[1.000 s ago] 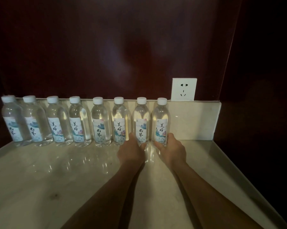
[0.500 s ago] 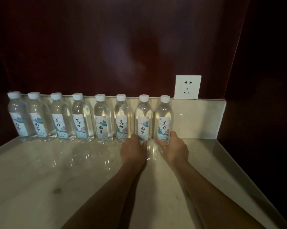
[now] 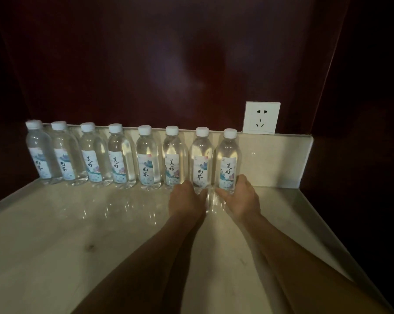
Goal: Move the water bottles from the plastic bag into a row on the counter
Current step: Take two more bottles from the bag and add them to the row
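Eight water bottles stood upright in a row along the back of the tabletop [image 3: 82,225], against the low pale backsplash [image 3: 273,159], their white caps level and their labels facing forward. The left hand [image 3: 187,200] gripped the base of the seventh bottle [image 3: 201,159], its fingers curled round the lower part, and the right hand [image 3: 241,198] gripped the base of the eighth bottle [image 3: 228,159] at the right end of the row, thumb on its near side and fingers wrapped round the far side. Both bottles appeared to rest on the tabletop, just beside each other and in line with the other six bottles [image 3: 118,159]. The plastic bag was not in view (so whether more bottles waited in it could not be told), but to judge by the row the task looked nearly finished: what seemed left was to let go of these two and perhaps straighten the spacing. A white wall socket [image 3: 261,117] sat on the dark red wall above the backsplash, to the right of the row. Compared with the frame a second before, the hands held the same two bottles in much the same place; the view had shifted, showing the row a little further right and higher, and neither bottle had visibly moved.
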`<action>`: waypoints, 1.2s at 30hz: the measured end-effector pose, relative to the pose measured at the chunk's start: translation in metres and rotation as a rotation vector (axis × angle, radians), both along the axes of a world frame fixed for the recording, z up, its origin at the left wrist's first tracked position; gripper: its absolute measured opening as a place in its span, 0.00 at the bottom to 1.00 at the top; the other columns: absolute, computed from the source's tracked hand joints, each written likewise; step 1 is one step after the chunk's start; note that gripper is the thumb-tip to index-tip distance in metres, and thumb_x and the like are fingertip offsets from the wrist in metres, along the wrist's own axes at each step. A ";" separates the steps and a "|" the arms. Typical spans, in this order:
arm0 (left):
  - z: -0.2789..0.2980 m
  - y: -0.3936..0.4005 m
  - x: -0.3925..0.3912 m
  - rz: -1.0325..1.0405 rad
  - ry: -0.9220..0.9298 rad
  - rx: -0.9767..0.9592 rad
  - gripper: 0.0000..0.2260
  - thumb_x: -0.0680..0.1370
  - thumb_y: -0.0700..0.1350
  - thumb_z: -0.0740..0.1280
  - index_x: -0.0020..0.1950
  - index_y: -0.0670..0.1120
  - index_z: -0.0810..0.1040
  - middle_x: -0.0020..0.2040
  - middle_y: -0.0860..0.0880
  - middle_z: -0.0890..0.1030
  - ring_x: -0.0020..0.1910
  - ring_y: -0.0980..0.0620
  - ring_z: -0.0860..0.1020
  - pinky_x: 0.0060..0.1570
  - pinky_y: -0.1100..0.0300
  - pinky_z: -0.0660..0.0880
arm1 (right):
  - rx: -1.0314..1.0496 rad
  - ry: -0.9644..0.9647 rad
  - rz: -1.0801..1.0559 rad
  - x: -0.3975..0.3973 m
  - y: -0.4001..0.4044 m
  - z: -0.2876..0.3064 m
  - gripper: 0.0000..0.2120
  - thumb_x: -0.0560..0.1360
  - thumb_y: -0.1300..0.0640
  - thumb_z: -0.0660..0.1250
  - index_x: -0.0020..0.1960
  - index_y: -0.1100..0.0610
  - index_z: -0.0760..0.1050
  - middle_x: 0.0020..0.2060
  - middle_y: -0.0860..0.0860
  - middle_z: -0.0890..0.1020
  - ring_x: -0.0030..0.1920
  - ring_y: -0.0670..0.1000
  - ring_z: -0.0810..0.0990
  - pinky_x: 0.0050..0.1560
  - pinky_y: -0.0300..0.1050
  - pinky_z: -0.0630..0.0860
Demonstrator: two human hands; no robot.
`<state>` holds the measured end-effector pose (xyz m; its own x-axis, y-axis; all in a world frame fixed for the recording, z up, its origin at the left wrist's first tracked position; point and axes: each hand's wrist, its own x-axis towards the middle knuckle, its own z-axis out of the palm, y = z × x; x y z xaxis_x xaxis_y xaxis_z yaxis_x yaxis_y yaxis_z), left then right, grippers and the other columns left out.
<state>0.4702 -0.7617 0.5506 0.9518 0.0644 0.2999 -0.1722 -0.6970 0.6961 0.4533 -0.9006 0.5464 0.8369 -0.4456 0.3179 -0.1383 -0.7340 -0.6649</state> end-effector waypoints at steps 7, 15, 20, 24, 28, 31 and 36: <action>0.024 0.047 -0.032 0.060 -0.050 0.088 0.16 0.78 0.58 0.64 0.54 0.48 0.84 0.52 0.46 0.85 0.52 0.44 0.82 0.52 0.52 0.79 | -0.068 -0.130 0.047 -0.041 0.044 0.030 0.18 0.79 0.48 0.65 0.63 0.59 0.71 0.56 0.56 0.79 0.55 0.59 0.79 0.53 0.47 0.73; 0.058 0.152 -0.128 0.053 -0.077 -0.059 0.13 0.78 0.58 0.66 0.49 0.51 0.84 0.49 0.48 0.85 0.52 0.44 0.82 0.51 0.54 0.78 | 0.095 -0.217 0.256 -0.120 0.168 0.059 0.08 0.78 0.53 0.65 0.50 0.57 0.80 0.39 0.51 0.83 0.42 0.52 0.81 0.43 0.42 0.72; 0.063 0.242 -0.202 0.111 -0.114 -0.164 0.13 0.78 0.58 0.66 0.46 0.51 0.83 0.46 0.49 0.85 0.49 0.46 0.81 0.49 0.54 0.78 | 0.168 -0.224 0.375 -0.185 0.263 0.058 0.07 0.78 0.55 0.65 0.43 0.54 0.79 0.33 0.48 0.81 0.39 0.50 0.81 0.43 0.44 0.76; 0.056 0.314 -0.262 0.198 -0.133 -0.232 0.12 0.78 0.57 0.65 0.46 0.51 0.83 0.45 0.51 0.85 0.52 0.47 0.80 0.46 0.57 0.73 | 0.172 -0.251 0.469 -0.229 0.343 0.049 0.10 0.78 0.55 0.65 0.40 0.57 0.79 0.30 0.49 0.81 0.36 0.52 0.81 0.41 0.47 0.77; 0.034 0.390 -0.325 0.319 -0.163 -0.297 0.11 0.78 0.57 0.64 0.47 0.53 0.83 0.45 0.55 0.85 0.50 0.51 0.82 0.50 0.54 0.77 | 0.222 -0.241 0.585 -0.271 0.434 0.023 0.13 0.77 0.60 0.64 0.34 0.58 0.74 0.25 0.49 0.75 0.30 0.49 0.73 0.36 0.47 0.70; 0.001 0.442 -0.367 0.437 -0.172 -0.356 0.12 0.78 0.58 0.62 0.51 0.54 0.83 0.47 0.57 0.85 0.48 0.54 0.83 0.50 0.51 0.80 | 0.236 -0.154 0.673 -0.300 0.500 -0.012 0.12 0.77 0.61 0.65 0.34 0.54 0.72 0.27 0.46 0.75 0.30 0.45 0.71 0.36 0.47 0.70; -0.085 0.520 -0.422 0.702 -0.050 -0.453 0.10 0.79 0.57 0.62 0.51 0.55 0.81 0.47 0.55 0.84 0.50 0.52 0.82 0.52 0.49 0.79 | 0.241 0.037 0.821 -0.341 0.579 -0.090 0.11 0.79 0.54 0.65 0.37 0.53 0.75 0.31 0.48 0.81 0.39 0.56 0.81 0.43 0.50 0.75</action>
<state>0.0484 -0.2420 0.4661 0.6322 0.7615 0.1432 0.1596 -0.3089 0.9376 0.1124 -0.3215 0.4563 0.9319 0.2545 0.2586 0.3508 -0.4501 -0.8212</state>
